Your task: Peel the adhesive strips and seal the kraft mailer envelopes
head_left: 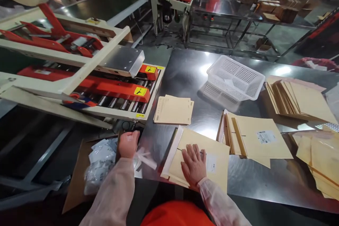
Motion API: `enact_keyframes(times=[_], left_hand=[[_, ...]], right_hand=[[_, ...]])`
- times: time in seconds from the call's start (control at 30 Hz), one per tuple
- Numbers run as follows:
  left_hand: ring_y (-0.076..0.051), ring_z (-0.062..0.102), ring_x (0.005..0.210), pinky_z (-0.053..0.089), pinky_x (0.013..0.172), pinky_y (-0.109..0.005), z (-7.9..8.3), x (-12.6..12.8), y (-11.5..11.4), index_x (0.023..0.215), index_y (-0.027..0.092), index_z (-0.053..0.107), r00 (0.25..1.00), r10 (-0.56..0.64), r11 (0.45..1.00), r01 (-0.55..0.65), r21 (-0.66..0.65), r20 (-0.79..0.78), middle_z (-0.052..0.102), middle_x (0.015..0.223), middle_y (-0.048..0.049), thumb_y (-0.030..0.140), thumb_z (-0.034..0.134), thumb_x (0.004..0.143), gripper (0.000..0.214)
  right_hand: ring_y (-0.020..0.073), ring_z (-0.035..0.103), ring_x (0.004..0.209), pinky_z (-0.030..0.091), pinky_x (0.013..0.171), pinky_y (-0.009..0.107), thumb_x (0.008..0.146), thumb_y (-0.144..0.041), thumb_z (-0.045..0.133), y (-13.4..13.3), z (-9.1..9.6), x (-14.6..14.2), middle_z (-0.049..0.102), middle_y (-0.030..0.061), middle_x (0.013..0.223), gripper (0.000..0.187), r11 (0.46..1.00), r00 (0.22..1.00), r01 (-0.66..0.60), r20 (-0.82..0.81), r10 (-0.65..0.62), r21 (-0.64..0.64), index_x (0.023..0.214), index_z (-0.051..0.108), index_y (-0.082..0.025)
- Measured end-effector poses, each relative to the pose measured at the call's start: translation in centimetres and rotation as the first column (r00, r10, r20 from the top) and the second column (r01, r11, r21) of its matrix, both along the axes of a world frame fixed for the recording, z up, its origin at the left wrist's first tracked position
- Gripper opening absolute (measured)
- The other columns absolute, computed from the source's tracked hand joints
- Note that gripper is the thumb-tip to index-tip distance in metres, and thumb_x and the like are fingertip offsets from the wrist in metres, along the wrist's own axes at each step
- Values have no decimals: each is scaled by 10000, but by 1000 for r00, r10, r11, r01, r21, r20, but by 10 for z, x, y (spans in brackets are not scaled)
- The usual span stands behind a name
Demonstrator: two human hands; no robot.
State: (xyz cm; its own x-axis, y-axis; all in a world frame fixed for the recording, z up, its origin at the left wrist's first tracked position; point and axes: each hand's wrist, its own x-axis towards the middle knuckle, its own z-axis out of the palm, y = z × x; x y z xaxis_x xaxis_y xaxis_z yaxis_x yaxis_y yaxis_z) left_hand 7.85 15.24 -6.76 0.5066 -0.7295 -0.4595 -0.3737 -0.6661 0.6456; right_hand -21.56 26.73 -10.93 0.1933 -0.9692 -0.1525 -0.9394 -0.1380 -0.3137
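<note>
One tan padded envelope [197, 155] lies flat on the steel tabletop [190, 74], bearing a white label just right of the right hand's fingers [194, 150]. Its long axis runs obliquely, from the near left edge away toward the far right; a pale flap edges its left side. Right hand [194, 165] rests palm-down on it, fingers spread and flat, gripping nothing. Left hand [128, 143], fingers curled, pinches a clear plastic bag [144, 159] over an open carton of similar bags [99, 164]. Beyond the fingers lie a second envelope stack [173, 110] and a white perforated basket [235, 77].
</note>
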Motion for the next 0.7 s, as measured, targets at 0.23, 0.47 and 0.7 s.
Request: enact_keyframes(times=[0.23, 0.47, 0.7], left_hand=[[-257, 664, 1072, 480, 881, -325, -21, -137, 56, 1197, 177, 620, 622, -780, 625, 776, 80, 69, 697, 1175, -128, 266, 615, 844, 364], [-235, 687, 964, 486, 775, -318, -40, -203, -23, 1044, 126, 667, 311, -869, 388, 911, 138, 385, 706, 1030, -127, 313, 322, 1035, 393], [-228, 682, 939, 478, 757, -320, -65, -195, 33, 965, 163, 693, 212, -897, 280, 952, 126, 389, 710, 960, -103, 290, 354, 1025, 366]], right_hand=[[359, 284, 1468, 171, 1145, 662, 988, -420, 418, -3, -14, -12, 381, 63, 1569, 483, 994, 997, 40, -67, -47, -98, 1441, 512, -284], [314, 255, 1482, 20, 1193, 578, 1005, -350, 384, 9, -38, -24, 418, -18, 1549, 445, 976, 989, 43, -130, -72, -215, 1423, 531, -307], [310, 243, 1485, -71, 1190, 579, 1003, -342, 375, 9, -41, -18, 404, 9, 1558, 473, 980, 980, 110, -149, -135, -166, 1455, 499, -278]])
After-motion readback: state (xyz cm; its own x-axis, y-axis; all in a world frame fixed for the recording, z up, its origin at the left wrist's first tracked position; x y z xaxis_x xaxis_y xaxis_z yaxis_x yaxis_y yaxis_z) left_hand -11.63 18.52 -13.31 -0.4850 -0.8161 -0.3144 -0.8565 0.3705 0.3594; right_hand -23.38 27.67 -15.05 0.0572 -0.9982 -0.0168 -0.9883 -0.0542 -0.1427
